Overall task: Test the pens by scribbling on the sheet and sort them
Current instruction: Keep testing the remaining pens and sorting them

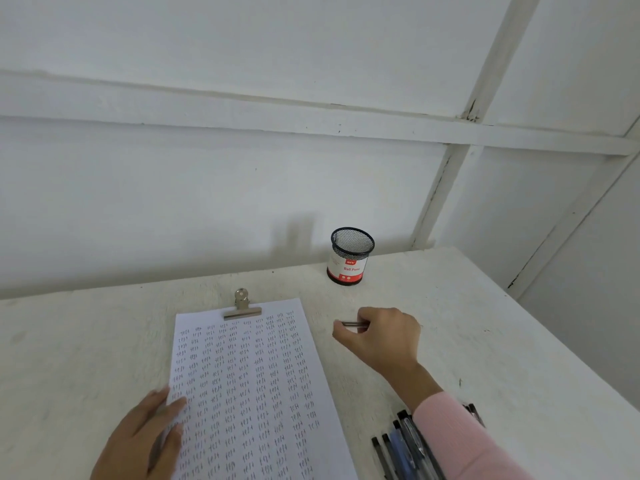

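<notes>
While left hand (145, 434) lies flat, fingers straight, on lower-left edge of sheet (249, 393), likely pinning it for scribbling, sheet carries rows of marks, bulldog clip (241, 304) at top. Right of sheet, mid-frame: right hand (381, 337) pinches pen (353, 323), held level. Mesh pen cup (350, 256) behind it, probably sorting bin. Loose pens (401, 445) heaped lower right, likely awaiting test.

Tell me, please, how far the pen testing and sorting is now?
Done: the sheet is almost filled with scribbles. In hand: the right hand pinches one pen beside it; the left hand rests on the sheet. Left: several pens wait in a pile; no pen shows in the mesh cup.
</notes>
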